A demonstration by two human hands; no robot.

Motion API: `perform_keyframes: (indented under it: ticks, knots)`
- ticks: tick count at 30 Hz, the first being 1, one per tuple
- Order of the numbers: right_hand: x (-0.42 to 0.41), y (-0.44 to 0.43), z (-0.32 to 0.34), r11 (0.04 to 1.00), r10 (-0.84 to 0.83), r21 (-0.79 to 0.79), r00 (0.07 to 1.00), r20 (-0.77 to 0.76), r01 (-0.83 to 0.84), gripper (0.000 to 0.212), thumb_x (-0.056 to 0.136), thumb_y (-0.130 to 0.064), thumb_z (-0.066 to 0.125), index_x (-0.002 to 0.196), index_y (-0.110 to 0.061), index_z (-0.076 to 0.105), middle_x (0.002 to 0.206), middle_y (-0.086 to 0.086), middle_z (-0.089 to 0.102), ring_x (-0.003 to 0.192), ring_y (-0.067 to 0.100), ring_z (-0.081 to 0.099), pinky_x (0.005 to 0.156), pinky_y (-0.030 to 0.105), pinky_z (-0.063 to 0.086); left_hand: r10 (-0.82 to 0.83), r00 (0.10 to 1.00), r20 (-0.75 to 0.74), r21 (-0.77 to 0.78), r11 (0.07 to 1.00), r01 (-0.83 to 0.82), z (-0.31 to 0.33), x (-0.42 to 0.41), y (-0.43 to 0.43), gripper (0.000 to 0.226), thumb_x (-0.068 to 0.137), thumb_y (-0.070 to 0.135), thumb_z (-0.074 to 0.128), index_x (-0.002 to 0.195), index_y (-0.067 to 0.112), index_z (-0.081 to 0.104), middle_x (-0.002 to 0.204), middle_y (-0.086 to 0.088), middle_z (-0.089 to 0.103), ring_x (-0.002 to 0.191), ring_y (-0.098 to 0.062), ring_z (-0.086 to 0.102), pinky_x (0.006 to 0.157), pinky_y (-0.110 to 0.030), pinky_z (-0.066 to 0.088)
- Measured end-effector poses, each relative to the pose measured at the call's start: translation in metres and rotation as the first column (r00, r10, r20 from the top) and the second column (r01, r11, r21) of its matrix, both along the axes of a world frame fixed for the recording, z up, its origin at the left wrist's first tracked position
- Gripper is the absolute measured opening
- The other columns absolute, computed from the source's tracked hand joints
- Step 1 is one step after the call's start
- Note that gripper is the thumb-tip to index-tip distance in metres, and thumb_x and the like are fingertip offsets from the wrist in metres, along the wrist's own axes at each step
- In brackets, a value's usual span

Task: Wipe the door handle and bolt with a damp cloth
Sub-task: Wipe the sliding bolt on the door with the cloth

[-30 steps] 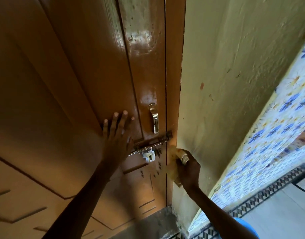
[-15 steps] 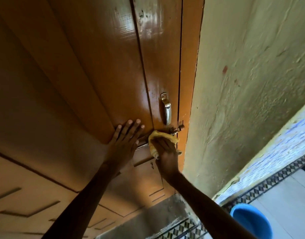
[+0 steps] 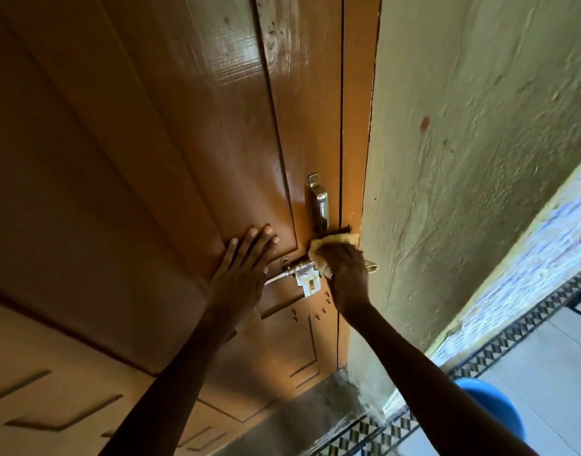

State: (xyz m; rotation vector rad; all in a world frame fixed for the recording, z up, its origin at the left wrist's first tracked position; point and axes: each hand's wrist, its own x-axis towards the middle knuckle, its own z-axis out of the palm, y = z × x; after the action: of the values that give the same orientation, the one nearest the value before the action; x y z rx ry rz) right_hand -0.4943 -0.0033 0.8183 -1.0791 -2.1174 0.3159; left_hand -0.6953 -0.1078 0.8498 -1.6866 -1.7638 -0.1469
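A brown wooden door (image 3: pixel 183 143) fills the left of the head view. A metal pull handle (image 3: pixel 321 205) stands upright near its right edge. Below it runs a metal sliding bolt (image 3: pixel 295 269) with a hasp hanging down. My right hand (image 3: pixel 346 278) grips a yellow cloth (image 3: pixel 335 241) and presses it on the bolt's right end, at the door frame. That end of the bolt is hidden under cloth and hand. My left hand (image 3: pixel 243 268) lies flat on the door, fingers spread, just left of the bolt.
A rough pale green wall (image 3: pixel 463 159) stands right of the door frame. A blue bucket (image 3: pixel 493 409) sits on the floor at the lower right, beside a patterned tile border (image 3: pixel 499 347). A grey threshold (image 3: pixel 308 409) lies under the door.
My right hand has moved the cloth from the wall side onto the bolt, then slid it right along the bolt, uncovering the hasp. My left hand stays pressed on the door.
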Motion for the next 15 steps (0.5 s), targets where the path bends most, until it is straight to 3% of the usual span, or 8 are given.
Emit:
perform_keyframes:
  ticks: [2, 5, 9, 10, 13, 15]
  knots:
    - [-0.014, -0.021, 0.002, 0.997, -0.054, -0.058, 0.997, -0.061, 0.051, 0.052, 0.071, 0.004, 0.067, 0.12, -0.013, 0.066, 0.121, 0.006, 0.068, 0.114, 0.029, 0.058, 0.091, 0.041, 0.054, -0.016, 1.0, -0.005, 0.006, 1.0, 0.016, 0.0, 0.0, 0.001, 0.059, 0.102, 0.031, 0.044, 0.157, 0.023, 0.023, 0.165, -0.001, 0.015, 0.153, -0.022, 0.007, 0.123, -0.042, 0.002]
    - [-0.029, -0.05, -0.004, 0.992, 0.088, -0.078, 0.984, -0.152, -0.1, 0.051, 0.079, -0.004, 0.071, 0.127, -0.016, 0.062, 0.13, 0.005, 0.062, 0.124, 0.027, 0.052, 0.105, 0.034, 0.046, -0.002, 0.999, -0.047, 0.0, 1.0, 0.002, 0.0, 0.001, -0.001, 0.058, 0.103, 0.034, 0.041, 0.157, 0.022, 0.023, 0.165, -0.003, 0.017, 0.152, -0.025, 0.01, 0.123, -0.045, 0.006]
    - [-0.003, -0.022, -0.005, 0.951, 0.175, -0.192, 0.937, -0.304, -0.24, 0.038, 0.087, -0.004, 0.063, 0.124, -0.015, 0.063, 0.128, 0.003, 0.061, 0.12, 0.005, 0.052, 0.105, 0.024, 0.045, 0.006, 0.999, -0.036, 0.048, 0.999, -0.005, 0.022, 0.011, 0.001, 0.056, 0.103, 0.038, 0.031, 0.156, 0.022, 0.025, 0.164, -0.005, 0.02, 0.152, -0.026, 0.014, 0.12, -0.051, 0.005]
    - [0.006, -0.017, -0.003, 0.959, 0.122, -0.209, 0.941, -0.316, -0.194, 0.036, 0.087, -0.003, 0.061, 0.12, -0.015, 0.064, 0.122, 0.003, 0.064, 0.112, 0.003, 0.055, 0.1, 0.022, 0.048, 0.017, 0.999, -0.031, 0.087, 0.996, -0.014, 0.033, 0.012, 0.006, 0.056, 0.103, 0.04, 0.026, 0.156, 0.023, 0.025, 0.164, -0.005, 0.02, 0.151, -0.027, 0.013, 0.12, -0.051, 0.002]
    - [0.028, 0.003, -0.009, 0.985, -0.107, -0.159, 0.951, -0.292, 0.062, 0.027, 0.085, -0.002, 0.057, 0.106, -0.015, 0.066, 0.098, 0.005, 0.071, 0.088, 0.021, 0.065, 0.077, 0.037, 0.058, 0.066, 0.997, -0.026, 0.192, 0.98, -0.059, 0.064, 0.011, 0.024, 0.059, 0.102, 0.04, 0.031, 0.158, 0.028, 0.018, 0.165, -0.005, 0.014, 0.152, -0.027, 0.009, 0.12, -0.054, 0.001]
    - [0.032, 0.014, -0.008, 0.968, -0.221, -0.181, 0.931, -0.292, 0.173, 0.033, 0.081, 0.003, 0.06, 0.109, -0.012, 0.067, 0.101, 0.005, 0.071, 0.091, 0.024, 0.064, 0.077, 0.038, 0.056, 0.079, 0.995, -0.056, 0.228, 0.972, -0.064, 0.071, 0.008, 0.033, 0.06, 0.102, 0.042, 0.036, 0.158, 0.029, 0.016, 0.165, -0.004, 0.013, 0.152, -0.027, 0.006, 0.12, -0.054, 0.001]
